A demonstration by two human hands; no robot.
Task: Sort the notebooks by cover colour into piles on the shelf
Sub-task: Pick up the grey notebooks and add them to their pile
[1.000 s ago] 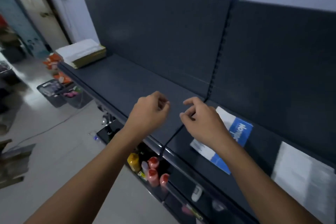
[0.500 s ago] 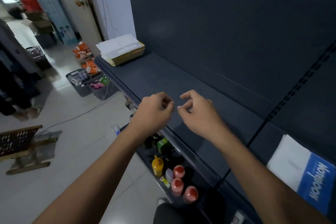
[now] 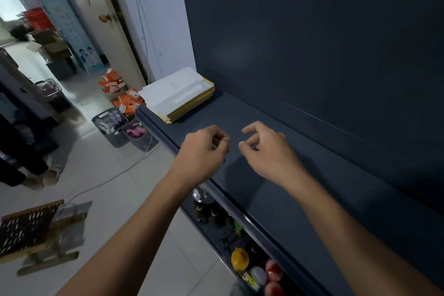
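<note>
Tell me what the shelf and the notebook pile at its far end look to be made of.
Shelf: probably painted metal, dark grey, matte with a soft sheen and a rolled front lip. Notebook pile: paper, thin stacked edges; top cover white and matte, yellow edges beneath.

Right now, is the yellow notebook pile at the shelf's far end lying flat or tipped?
Flat: the notebook pile lies level on the shelf, its yellow edges stacked roughly in line.
</note>
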